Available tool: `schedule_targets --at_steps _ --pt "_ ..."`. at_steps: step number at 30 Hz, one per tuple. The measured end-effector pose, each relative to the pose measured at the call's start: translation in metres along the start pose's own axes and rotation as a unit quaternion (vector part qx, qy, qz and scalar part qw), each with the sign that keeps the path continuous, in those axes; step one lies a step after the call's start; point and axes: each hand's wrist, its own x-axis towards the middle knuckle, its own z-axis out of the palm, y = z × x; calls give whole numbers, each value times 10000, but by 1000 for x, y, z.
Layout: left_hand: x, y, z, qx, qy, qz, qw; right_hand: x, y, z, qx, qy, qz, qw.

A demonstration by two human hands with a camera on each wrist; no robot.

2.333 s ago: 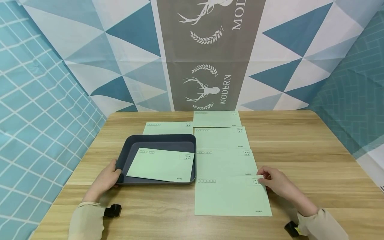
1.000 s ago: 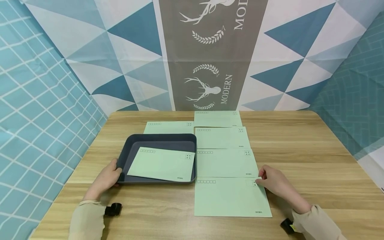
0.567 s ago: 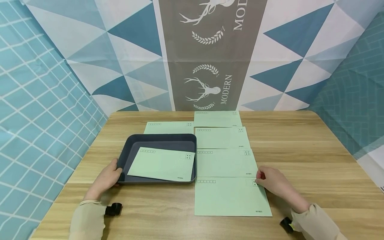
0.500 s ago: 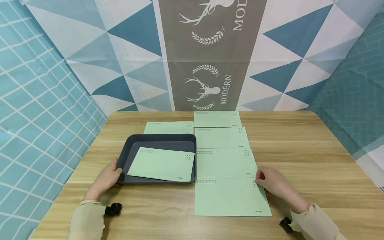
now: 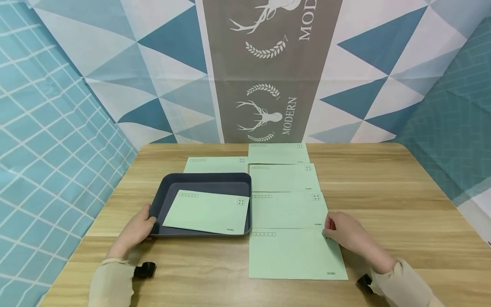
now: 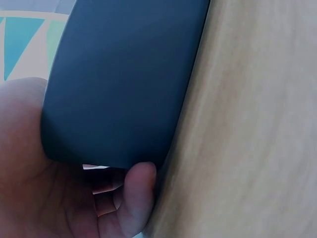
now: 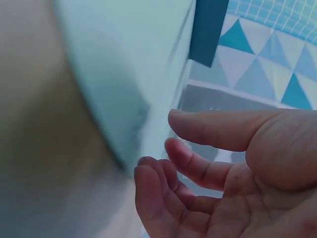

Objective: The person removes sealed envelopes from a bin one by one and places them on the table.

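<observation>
With its thumb over the left rim, my left hand (image 5: 134, 228) grips a dark baking tray (image 5: 215, 186). In the left wrist view, the fingers of the left hand (image 6: 64, 198) curl under the rounded corner of the tray (image 6: 119, 84). A pale green envelope (image 5: 207, 213) lies slightly askew inside it. My right hand (image 5: 347, 230) hovers at the top right corner of the nearest envelope (image 5: 291, 258) in the right column. Seen from the right wrist, the right hand's (image 7: 247, 198) thumb and fingers are loosely bent with a gap between them, nothing pinched.
Above the nearest envelope lie a second envelope (image 5: 287, 211), a third envelope (image 5: 281, 178) and a far envelope (image 5: 278, 153), edge to edge. Another envelope (image 5: 215, 164) is partly hidden behind the tray. A patterned cloth (image 5: 180, 102) hangs behind the wooden table (image 5: 383, 183).
The nearest envelope slid slightly toward me, away from overlapping the one above. My right hand then came off its corner, moving slightly left. The left hand and tray stayed put.
</observation>
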Motion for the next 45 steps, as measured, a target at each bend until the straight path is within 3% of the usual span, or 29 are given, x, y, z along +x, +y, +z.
schedule_targets --at_steps 5,11,21,25,29,36,45 --pt "1 1 -1 41 -56 4 10000 2 -24 -12 -274 53 -163 9995" --pt "5 3 -6 48 -33 123 9999 14 -60 -18 -444 163 -795 9957" --pt "1 1 -8 218 -28 74 9997 34 -118 6 452 -39 -1600 9861" --pt "2 -1 -3 122 -19 68 9999 40 -137 16 453 -74 -1714 9841" --pt "2 -1 0 308 -14 99 9995 46 -151 24 381 -57 -1843 9821" --pt "0 -3 1 175 14 37 9998 59 -168 43 -226 249 -2528 9669" --pt "0 0 0 79 16 49 10000 78 -176 61 -1466 242 -2518 9563"
